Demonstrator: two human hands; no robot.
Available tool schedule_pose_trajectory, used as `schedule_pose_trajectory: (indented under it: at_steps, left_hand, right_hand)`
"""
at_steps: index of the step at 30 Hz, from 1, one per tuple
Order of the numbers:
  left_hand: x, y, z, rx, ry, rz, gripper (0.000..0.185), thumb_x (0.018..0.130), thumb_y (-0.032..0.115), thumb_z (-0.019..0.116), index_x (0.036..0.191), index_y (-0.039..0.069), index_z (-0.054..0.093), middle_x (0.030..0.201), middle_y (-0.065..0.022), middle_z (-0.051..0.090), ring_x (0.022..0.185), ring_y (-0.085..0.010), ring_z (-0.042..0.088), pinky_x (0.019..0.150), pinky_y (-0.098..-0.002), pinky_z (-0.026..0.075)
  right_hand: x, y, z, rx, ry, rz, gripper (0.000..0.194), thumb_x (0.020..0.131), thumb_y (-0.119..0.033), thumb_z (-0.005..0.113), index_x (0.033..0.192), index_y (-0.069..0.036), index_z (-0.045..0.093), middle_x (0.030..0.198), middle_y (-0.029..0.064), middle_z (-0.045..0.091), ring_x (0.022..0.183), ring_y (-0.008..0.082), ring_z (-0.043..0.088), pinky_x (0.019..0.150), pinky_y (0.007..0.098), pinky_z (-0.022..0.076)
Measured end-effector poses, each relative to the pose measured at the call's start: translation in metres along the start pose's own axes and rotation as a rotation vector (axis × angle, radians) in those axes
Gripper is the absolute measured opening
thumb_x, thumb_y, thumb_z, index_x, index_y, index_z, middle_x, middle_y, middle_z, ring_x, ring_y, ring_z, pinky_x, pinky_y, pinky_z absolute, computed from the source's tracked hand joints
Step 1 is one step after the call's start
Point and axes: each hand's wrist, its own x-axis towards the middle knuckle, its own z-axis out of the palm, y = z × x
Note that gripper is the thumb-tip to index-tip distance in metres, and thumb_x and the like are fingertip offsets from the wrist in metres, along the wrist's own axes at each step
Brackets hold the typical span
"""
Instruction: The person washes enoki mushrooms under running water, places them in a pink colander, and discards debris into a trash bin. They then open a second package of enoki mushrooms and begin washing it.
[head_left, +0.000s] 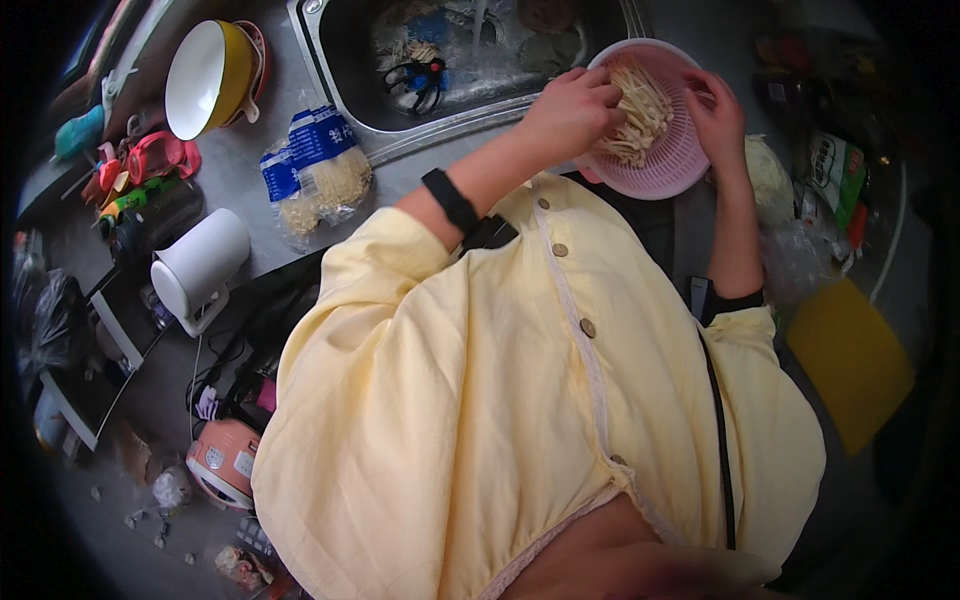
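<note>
A pink plastic colander (684, 166) stands tilted at the near right corner of the steel sink, with enoki mushrooms (637, 120) inside. My left hand (574, 112) reaches over its left rim, the curled fingers closed on the edge of the mushroom bunch; the fingertips are partly hidden. On the right side my right hand (716, 112) grips the colander's rim, thumb inside the bowl. Running water falls into the sink (480, 71), where mushroom pieces and a black spider-shaped object (420, 81) lie. Blue-and-clear enoki packages (330, 161) rest on the counter left of my left forearm.
At the left are a yellow-and-white bowl (199, 79), a white pitcher (202, 262) and pink-framed goggles (161, 156). A pale green cabbage-like vegetable (766, 180), packets and a yellow board or sheet (851, 364) are at the right. A pink rice cooker (223, 459) sits lower left.
</note>
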Motion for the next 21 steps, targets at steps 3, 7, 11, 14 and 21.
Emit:
schedule_pose_trajectory:
  at_steps: [3, 7, 11, 14, 21]
  left_hand:
    - [-0.001, 0.002, 0.010, -0.022, 0.061, -0.054, 0.029, 0.058, 0.013, 0.069, 0.087, 0.014, 0.064, 0.092, -0.0029, 0.054, 0.091, -0.0238, 0.052, 0.072, -0.0335, 0.046]
    - [-0.031, -0.006, 0.004, -0.094, 0.207, -0.463, 0.042, 0.064, 0.015, 0.070, 0.103, 0.009, 0.055, 0.097, -0.0080, 0.051, 0.081, -0.0231, 0.054, 0.069, -0.0327, 0.047]
    - [-0.046, -0.003, 0.011, -0.415, 0.064, -0.844, 0.062, 0.070, 0.024, 0.070, 0.119, 0.002, 0.039, 0.103, -0.0160, 0.046, 0.076, -0.0224, 0.054, 0.066, -0.0312, 0.047]
    - [-0.045, 0.003, 0.019, -0.440, 0.069, -0.828, 0.064, 0.068, 0.025, 0.069, 0.119, 0.002, 0.037, 0.108, -0.0199, 0.042, 0.093, -0.0361, 0.051, 0.077, -0.0389, 0.046]
    - [-0.035, 0.002, 0.017, -0.255, 0.215, -0.670, 0.063, 0.066, 0.021, 0.069, 0.118, 0.005, 0.037, 0.112, -0.0195, 0.038, 0.096, -0.0370, 0.049, 0.077, -0.0399, 0.046]
  right_hand:
    - [-0.003, 0.009, 0.010, -0.038, -0.132, 0.041, 0.044, 0.073, -0.017, 0.066, 0.112, -0.002, 0.050, 0.109, 0.0130, 0.053, 0.099, 0.0232, 0.053, 0.083, 0.0315, 0.0433]
    - [-0.019, 0.014, 0.053, -0.302, -0.133, -0.087, 0.071, 0.067, -0.031, 0.071, 0.124, -0.002, 0.038, 0.123, 0.0181, 0.041, 0.115, 0.0303, 0.039, 0.095, 0.0382, 0.0332]
    - [-0.028, 0.010, 0.070, -0.337, -0.035, -0.136, 0.069, 0.067, -0.028, 0.071, 0.122, -0.002, 0.040, 0.121, 0.0188, 0.042, 0.113, 0.0325, 0.041, 0.093, 0.0380, 0.0353]
    - [-0.022, 0.009, 0.062, -0.158, 0.119, -0.135, 0.051, 0.070, -0.017, 0.069, 0.114, -0.002, 0.048, 0.114, 0.0146, 0.050, 0.102, 0.0284, 0.051, 0.085, 0.0335, 0.0419]
    - [0.018, 0.022, 0.056, -0.091, 0.089, -0.135, 0.011, 0.074, -0.005, 0.060, 0.085, -0.001, 0.060, 0.081, 0.0097, 0.057, 0.071, 0.0213, 0.057, 0.063, 0.0282, 0.0449]
